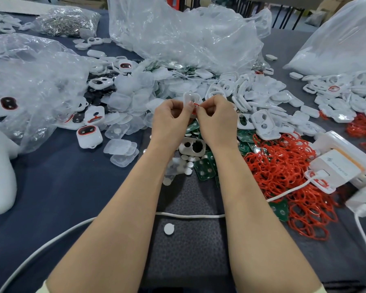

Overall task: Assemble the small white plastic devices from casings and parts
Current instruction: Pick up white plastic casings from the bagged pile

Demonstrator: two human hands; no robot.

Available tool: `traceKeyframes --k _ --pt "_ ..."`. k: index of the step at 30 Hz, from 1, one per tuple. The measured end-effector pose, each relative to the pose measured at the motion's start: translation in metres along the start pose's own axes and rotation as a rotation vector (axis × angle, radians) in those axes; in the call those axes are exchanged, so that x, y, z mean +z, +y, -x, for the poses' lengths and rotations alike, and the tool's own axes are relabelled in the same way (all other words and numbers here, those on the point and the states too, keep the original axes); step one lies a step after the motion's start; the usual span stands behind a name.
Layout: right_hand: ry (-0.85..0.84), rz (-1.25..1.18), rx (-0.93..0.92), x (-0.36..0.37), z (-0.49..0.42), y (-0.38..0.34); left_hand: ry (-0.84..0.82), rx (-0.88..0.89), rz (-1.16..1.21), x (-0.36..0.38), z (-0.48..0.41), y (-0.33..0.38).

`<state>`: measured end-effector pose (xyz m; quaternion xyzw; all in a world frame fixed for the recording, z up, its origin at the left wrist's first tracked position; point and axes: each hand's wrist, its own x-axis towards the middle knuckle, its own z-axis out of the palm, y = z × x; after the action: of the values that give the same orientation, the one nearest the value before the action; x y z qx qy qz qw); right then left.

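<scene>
Both hands meet at the middle of the table over the parts heap. My left hand (170, 115) grips a small white casing (190, 98) that stands up between the fingers. My right hand (215, 115) pinches a red ring (195, 105) against that casing. Under my wrists lie a white casing with two holes (193, 146), green circuit boards (205, 168) and small white discs (187, 164). A heap of red rings (283, 172) spreads to the right. White casings (260, 96) are piled behind my hands.
Crumpled clear plastic bags (188, 32) stand at the back, left and far right. Finished white devices with red rims (89, 136) lie at the left. White charger blocks (338, 166) with cables (190, 215) sit at the right. Clear plastic covers (123, 149) lie at the left centre.
</scene>
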<state>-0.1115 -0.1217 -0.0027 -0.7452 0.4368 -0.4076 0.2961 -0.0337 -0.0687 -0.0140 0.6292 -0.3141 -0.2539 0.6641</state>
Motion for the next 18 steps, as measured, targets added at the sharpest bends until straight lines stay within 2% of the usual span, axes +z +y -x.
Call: traceKeyframes --k 13,16,18 --pt "0.003 0.044 -0.001 0.0059 0.0031 -0.0009 0.012 0.017 -0.088 -0.0004 -0.0045 -0.0034" --pt "-0.016 -0.053 0.048 0.005 0.0016 0.0015 0.007 0.014 -0.061 -0.0013 -0.0048 -0.0032" --pt "-0.071 -0.236 0.157 0.0014 -0.0032 0.0052 0.002 -0.003 0.001 -0.003 -0.0042 -0.0012"
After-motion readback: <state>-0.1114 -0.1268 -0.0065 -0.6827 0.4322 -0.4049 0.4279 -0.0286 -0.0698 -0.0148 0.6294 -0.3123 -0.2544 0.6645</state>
